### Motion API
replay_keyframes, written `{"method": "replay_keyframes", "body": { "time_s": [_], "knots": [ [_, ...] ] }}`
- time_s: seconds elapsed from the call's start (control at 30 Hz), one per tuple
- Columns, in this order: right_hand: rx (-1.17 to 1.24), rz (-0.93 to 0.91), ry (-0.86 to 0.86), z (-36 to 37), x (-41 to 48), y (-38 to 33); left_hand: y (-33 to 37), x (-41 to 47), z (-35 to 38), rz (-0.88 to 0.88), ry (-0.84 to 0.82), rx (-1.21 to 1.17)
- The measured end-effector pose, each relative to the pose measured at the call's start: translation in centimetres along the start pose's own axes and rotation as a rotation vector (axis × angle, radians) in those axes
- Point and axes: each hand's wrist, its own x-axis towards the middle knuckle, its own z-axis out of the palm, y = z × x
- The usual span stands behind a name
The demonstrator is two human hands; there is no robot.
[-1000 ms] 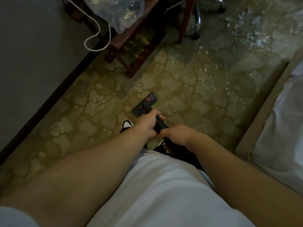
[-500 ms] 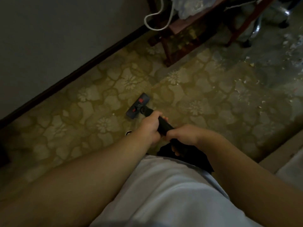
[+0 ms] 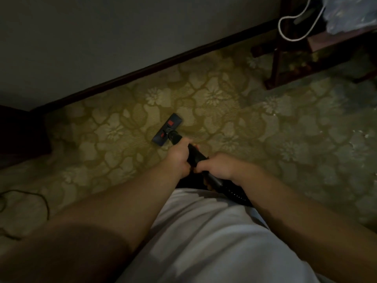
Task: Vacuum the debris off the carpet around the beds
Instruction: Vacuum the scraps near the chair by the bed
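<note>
- Head view: mid-pass, floor nozzle (image 3: 167, 129) flat on carpet (image 3: 122, 152), near skirting board (image 3: 142, 68), angled toward the wall.
- Left grip (image 3: 178, 158) clenched round wand (image 3: 196, 156), forward position. Right grip (image 3: 217, 167) clenched round same wand just behind, near start of ribbed hose (image 3: 234, 192).
- Judged done: patch around nozzle, no flecks seen there in the dim light.
- Judged left: pale debris flecks (image 3: 365, 136) scattered on carpet at far right, well apart from nozzle. Probably more beyond frame.
- No bed in frame, so strips beside the beds not assessable. Best guess early-to-mid job, can't rate closer.
- Containers: clear plastic bag (image 3: 350, 15) on wooden stand (image 3: 275, 64), top right. Contents blurred, can't tell.
- White cable (image 3: 290, 39) looped just beside the bag.
- Vacuum body and dust bin out of view, fill level unknown.
- Dark cord (image 3: 43, 201) loose on carpet at left: possible snag for nozzle if swept that way.
</note>
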Motion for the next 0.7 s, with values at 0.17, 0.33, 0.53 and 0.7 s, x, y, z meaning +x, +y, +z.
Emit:
{"method": "replay_keyframes", "body": {
  "time_s": [0.17,0.33,0.53,0.7],
  "knots": [
    [-0.021,-0.005,0.016,1.0,0.6,-0.9,0.6,0.5,-1.2,0.014,-0.005,-0.026],
    [0.04,0.015,0.067,-1.0,-1.0,1.0,-0.4,-0.4,1.7,-0.039,-0.037,0.053],
    [0.174,0.069,0.165,-6.1,-4.6,7.2,-4.8,-2.5,9.2,-0.06,-0.108,0.238],
    [0.369,0.086,0.215,-11.8,-8.7,14.3,-10.4,-5.3,17.8,-0.089,-0.185,0.388]
  ]
}}
